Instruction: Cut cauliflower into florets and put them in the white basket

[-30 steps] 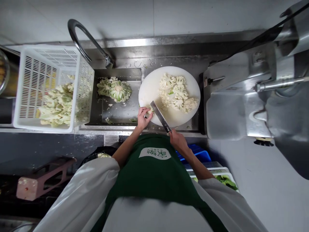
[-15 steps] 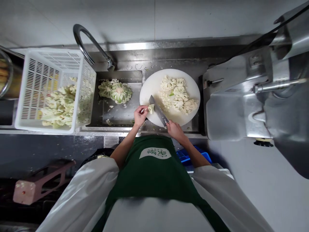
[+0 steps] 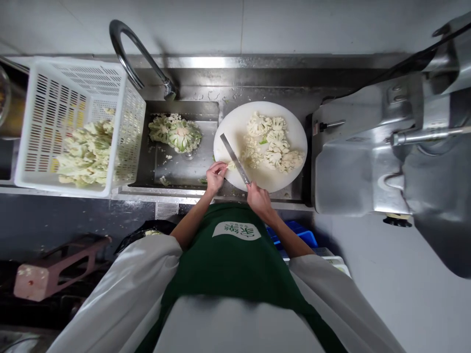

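Observation:
My right hand is wrapped round the handle of a kitchen knife, its blade pointing up and left over the white round cutting board. At the board's lower left edge, my left hand pinches a small cauliflower floret, partly covered by the fingers, close beside the blade. Cut cauliflower pieces lie on the right half of the board, with crumbs between them and the knife. Cauliflower heads rest in the sink to the left.
A white plastic basket holding cauliflower pieces stands left of the sink. The curved faucet arches over the sink's back left. A metal machine stands right of the board. Below the counter sits a blue crate.
The knife has shifted left with my right hand and its blade now stands more edge-on, next to the floret. My left hand still pinches the floret. The whole view has shifted slightly.

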`<state>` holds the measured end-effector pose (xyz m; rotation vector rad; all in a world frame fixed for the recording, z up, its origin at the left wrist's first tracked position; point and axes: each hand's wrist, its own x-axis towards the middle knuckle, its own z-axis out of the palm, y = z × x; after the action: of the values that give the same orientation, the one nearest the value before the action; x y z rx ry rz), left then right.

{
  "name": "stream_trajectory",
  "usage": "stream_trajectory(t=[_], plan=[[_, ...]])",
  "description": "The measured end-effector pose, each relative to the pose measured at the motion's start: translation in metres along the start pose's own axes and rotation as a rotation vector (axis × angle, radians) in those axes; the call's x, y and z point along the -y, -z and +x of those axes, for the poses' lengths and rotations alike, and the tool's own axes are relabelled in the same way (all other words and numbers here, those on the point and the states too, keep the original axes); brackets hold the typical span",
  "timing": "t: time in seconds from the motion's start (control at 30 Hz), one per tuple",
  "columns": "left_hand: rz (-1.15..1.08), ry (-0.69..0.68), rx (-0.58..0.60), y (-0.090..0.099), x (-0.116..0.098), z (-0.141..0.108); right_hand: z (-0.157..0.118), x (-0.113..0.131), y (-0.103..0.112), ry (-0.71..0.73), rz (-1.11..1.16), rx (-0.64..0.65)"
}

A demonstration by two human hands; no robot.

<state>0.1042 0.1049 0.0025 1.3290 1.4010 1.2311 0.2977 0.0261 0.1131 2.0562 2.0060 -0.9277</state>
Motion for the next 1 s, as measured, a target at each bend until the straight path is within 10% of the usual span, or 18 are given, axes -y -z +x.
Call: stream_trajectory(t=[0.7,1.0], plan=[[0.092,-0.109,0.067,-0.003,-0.004,-0.003,-0.018,-0.024,0.008,-0.072,-0.013,0.071],[0.26,-0.218,0.355,-0.068,-0.026,0.065,-0.036,-0.072,0.014,-0.272,0.118,-0.192]])
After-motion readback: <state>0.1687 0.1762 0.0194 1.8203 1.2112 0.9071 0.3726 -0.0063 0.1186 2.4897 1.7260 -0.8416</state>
